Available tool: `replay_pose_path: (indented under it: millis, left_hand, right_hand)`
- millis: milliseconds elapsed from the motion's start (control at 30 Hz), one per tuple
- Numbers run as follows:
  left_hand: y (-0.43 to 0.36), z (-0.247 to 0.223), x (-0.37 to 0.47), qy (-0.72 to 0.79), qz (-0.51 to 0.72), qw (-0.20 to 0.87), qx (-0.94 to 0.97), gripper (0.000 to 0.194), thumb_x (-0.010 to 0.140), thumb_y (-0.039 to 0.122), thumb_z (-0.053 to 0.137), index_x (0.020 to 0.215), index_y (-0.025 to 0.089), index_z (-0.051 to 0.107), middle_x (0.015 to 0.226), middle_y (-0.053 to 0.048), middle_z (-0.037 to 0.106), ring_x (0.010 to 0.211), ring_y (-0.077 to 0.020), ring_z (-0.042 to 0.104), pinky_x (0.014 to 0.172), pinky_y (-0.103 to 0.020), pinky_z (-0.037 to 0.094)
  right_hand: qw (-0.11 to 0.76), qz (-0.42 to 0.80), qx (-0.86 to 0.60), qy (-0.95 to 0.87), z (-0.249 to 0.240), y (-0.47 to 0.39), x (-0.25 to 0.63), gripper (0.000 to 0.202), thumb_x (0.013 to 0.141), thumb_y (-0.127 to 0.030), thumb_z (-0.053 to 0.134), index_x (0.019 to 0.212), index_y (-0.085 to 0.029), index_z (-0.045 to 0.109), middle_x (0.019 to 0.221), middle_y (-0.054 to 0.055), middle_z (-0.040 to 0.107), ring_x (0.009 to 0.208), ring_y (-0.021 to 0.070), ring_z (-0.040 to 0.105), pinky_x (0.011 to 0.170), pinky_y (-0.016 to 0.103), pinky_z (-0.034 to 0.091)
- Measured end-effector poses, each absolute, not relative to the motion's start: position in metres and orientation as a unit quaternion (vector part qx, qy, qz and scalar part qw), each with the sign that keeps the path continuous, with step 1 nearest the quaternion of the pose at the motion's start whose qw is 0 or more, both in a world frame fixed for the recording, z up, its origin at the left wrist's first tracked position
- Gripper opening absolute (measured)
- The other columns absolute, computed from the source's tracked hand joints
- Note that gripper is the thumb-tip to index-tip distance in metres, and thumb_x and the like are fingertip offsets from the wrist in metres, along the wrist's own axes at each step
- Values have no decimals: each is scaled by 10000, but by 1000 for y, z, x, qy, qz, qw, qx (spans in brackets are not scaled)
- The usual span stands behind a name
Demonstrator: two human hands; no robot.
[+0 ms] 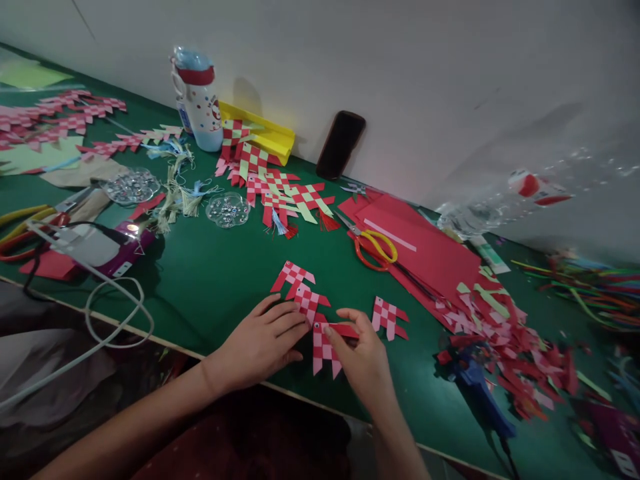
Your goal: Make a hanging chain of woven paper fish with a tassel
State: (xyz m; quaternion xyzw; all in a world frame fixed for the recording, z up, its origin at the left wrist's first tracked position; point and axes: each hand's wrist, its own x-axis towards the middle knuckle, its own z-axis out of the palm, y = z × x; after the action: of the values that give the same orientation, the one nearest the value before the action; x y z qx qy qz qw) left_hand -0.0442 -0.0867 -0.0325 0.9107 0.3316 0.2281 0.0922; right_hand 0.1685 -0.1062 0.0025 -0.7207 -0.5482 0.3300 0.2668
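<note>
My right hand (363, 353) pinches a red and pink woven paper fish (326, 347) between thumb and fingers; the fish has a small round eye at its upper left corner. My left hand (267, 333) lies flat with its fingers stretched out, its fingertips beside a second woven paper fish (309, 301) and close to the held one. Behind that, a third paper fish (293, 275) lies on the green table (215, 280). A further checkered fish (389, 317) lies to the right of my right hand.
Red-handled scissors (376, 250) rest by red paper sheets (425, 233). A blue glue gun (480, 393) and a heap of paper scraps (530, 360) lie at right. Trays of eyes (227, 210), tassels, a bottle (200, 107), a phone (341, 145) and a white cable (120, 327) surround the work.
</note>
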Motion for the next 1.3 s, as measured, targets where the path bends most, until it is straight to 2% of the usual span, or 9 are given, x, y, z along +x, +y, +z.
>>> replay_pose_path:
  millis: [267, 633, 900, 1067, 1300]
  left_hand:
    - [-86, -32, -44, 332, 223, 100, 911, 406, 948, 438, 504, 1287, 217, 542, 1281, -36, 636, 1227, -210, 517, 1168, -430, 192]
    - [-85, -33, -43, 333, 214, 97, 913, 399, 924, 432, 548, 1261, 216, 549, 1270, -39, 632, 1223, -206, 518, 1163, -449, 200]
    - [-83, -33, -39, 331, 208, 101, 915, 464, 909, 574, 489, 1208, 232, 579, 1189, -49, 648, 1197, -234, 520, 1123, -484, 248]
    - [-81, -34, -35, 334, 210, 94, 914, 502, 912, 601, 453, 1227, 231, 577, 1163, -50, 653, 1173, -243, 523, 1093, -473, 276]
    - [-81, -31, -35, 333, 205, 84, 917, 505, 918, 594, 448, 1240, 225, 573, 1158, -54, 652, 1160, -242, 524, 1093, -470, 267]
  right_hand:
    - [261, 341, -723, -541, 1, -100, 166, 367, 800, -449, 623, 1079, -224, 548, 786, 5, 705, 659, 191, 664, 618, 303, 513]
    - [240, 317, -733, -551, 0, -101, 163, 352, 804, -421, 591, 1095, -227, 551, 828, 16, 719, 647, 189, 669, 609, 303, 510]
    - [236, 311, -726, -566, 3, -100, 160, 349, 819, -421, 564, 1111, -230, 548, 832, 29, 716, 630, 203, 679, 613, 325, 519]
    - [228, 298, -728, -573, 1, -100, 160, 363, 829, -424, 558, 1137, -232, 540, 846, 21, 716, 643, 202, 682, 625, 324, 520]
    - [209, 299, -730, -578, 1, -101, 160, 392, 843, -411, 546, 1192, -232, 533, 796, 12, 722, 578, 201, 672, 565, 311, 504]
